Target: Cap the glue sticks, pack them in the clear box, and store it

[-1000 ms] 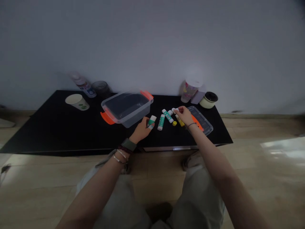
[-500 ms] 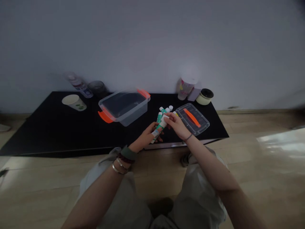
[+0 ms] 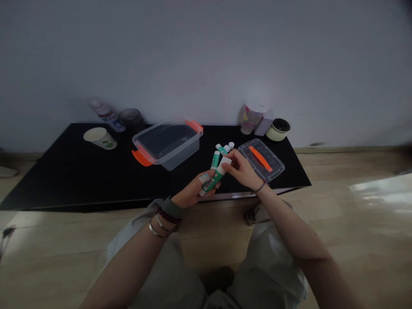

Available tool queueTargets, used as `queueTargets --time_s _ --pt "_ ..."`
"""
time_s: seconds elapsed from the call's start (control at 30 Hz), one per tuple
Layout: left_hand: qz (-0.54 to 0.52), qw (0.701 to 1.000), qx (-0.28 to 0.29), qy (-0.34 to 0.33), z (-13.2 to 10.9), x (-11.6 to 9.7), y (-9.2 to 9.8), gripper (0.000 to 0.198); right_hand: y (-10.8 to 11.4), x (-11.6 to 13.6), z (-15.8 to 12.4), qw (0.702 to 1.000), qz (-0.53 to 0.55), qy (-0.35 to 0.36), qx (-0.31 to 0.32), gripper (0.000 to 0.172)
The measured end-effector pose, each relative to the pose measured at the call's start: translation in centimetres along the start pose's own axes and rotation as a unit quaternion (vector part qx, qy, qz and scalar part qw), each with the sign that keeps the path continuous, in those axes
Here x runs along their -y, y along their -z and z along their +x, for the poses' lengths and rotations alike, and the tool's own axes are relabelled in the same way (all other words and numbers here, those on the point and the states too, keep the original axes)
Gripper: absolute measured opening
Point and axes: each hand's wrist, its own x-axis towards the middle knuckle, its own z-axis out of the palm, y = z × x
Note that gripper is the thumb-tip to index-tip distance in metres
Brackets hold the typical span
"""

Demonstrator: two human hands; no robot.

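Green-labelled tube [image 3: 213,180] is lying across the person's left hand [image 3: 193,193], whose fingers are curling around it, while the right hand [image 3: 240,169] is pinching its white end, just beside another teal tube [image 3: 215,159] standing off the black table [image 3: 64,180] near a clear lid [image 3: 247,151].

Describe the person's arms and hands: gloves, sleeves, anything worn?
No gloves on the left hand or right hand, and both forearms are bare, with no sleeves. The left wrist has a wide olive band, a dark beaded bracelet and thin silver bangles. The right wrist has one thin dark cord.
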Motion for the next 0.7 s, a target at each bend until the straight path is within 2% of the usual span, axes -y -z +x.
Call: queueTargets --time_s 0.13,0.3,0.4,0.53,0.7 --pt "-0.031 0.995 0.072 0.058 -0.7 0.0 -0.1 0.046 0.3 0.9 -0.6 0.997 0.026 0.015 0.069 0.038" --pt "-0.087 0.985 0.135 0.07 -1.3 -0.1 0.0 0.048 -0.2 1.7 -1.0 0.994 0.018 0.033 0.107 0.046" --pt "-0.077 0.988 0.129 0.047 -1.4 -0.2 0.0 0.048 -0.2 1.5 -0.8 0.991 -0.032 0.065 0.108 0.043" --pt "-0.008 0.994 0.108 -0.004 -1.4 -0.4 -0.2 0.049 0.4 1.3 -0.5 0.985 -0.102 0.103 0.092 0.035" --pt "0.12 0.987 0.108 -0.017 -1.6 -0.6 -0.5 0.05 0.4 1.3 -0.6 0.971 -0.198 0.093 0.092 0.027"
